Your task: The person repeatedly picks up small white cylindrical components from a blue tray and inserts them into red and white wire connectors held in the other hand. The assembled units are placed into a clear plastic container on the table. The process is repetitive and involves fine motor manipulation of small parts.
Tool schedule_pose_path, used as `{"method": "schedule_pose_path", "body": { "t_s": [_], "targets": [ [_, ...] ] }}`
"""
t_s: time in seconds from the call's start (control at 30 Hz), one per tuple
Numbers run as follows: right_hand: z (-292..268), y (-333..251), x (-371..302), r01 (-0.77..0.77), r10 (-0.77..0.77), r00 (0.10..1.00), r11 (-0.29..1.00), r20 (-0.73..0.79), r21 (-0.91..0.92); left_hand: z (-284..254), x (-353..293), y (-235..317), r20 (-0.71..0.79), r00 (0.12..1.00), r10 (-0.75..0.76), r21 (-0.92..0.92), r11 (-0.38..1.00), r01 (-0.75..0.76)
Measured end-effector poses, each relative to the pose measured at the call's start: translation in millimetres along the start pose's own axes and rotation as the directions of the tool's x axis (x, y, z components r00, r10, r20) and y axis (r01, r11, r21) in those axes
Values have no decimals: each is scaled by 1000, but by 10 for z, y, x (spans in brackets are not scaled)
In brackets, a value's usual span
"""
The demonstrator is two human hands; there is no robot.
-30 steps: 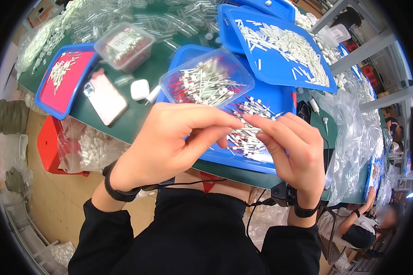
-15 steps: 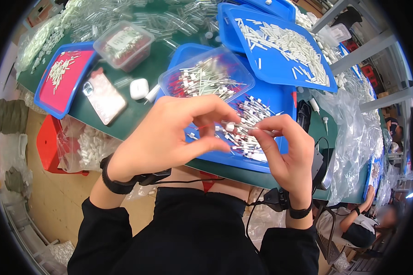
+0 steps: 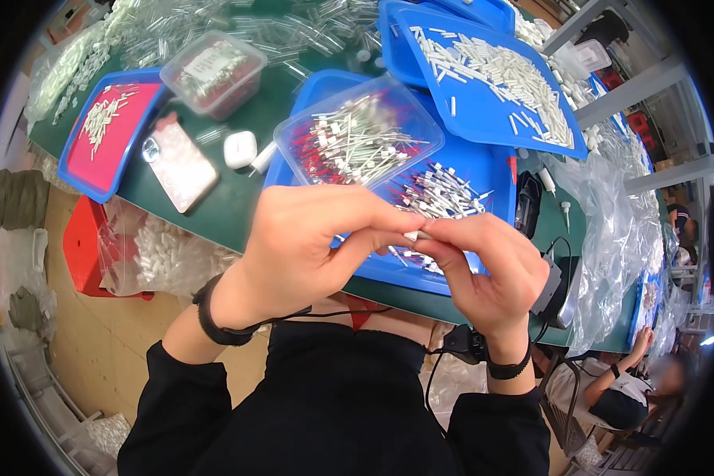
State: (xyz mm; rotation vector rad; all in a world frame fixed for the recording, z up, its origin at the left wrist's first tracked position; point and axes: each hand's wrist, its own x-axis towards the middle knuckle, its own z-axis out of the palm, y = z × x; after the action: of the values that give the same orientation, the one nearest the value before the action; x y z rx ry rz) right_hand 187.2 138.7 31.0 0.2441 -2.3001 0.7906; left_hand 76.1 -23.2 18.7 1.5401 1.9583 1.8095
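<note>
My left hand [image 3: 325, 238] and my right hand [image 3: 480, 266] meet over the front of a blue tray [image 3: 373, 274]. Both pinch a small white plastic piece [image 3: 414, 236] between thumb and fingertips; most of it is hidden by the fingers. Beneath and beyond my hands, a heap of thin white-capped sticks [image 3: 444, 192] with some red ends lies in the tray. A clear plastic tub [image 3: 293, 143] of similar white and red sticks stands in the tray's far left part, just beyond my left hand.
At the back right, another blue tray [image 3: 460, 119] holds many short white tubes. Left lie a phone [image 3: 181, 166], a white earbud case [image 3: 239, 149], a lidded clear box [image 3: 250, 83] and a red-lined tray [image 3: 91, 170]. Plastic bags [image 3: 611, 238] cover the right side, where another person [image 3: 611, 389] sits.
My left thumb and fingers have closed from a wide curl into a pinch. The two hands' fingertips have come together around the small white piece.
</note>
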Motion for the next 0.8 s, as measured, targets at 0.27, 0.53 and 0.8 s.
{"method": "schedule_pose_path", "body": {
  "t_s": [0.27,0.53,0.8],
  "targets": [
    [-23,186,13,10,24,976,988,217,-153,-42,49,-124,115,993,-23,171,985,3],
    [-280,783,538,-351,344,936,904,-74,-242,-219,422,-709,274,881,-387,551,814,186],
    [-4,1388,851,-413,522,824,818,218,-400,-139,485,-675,389,825,-410,670,741,52]
  ]
}}
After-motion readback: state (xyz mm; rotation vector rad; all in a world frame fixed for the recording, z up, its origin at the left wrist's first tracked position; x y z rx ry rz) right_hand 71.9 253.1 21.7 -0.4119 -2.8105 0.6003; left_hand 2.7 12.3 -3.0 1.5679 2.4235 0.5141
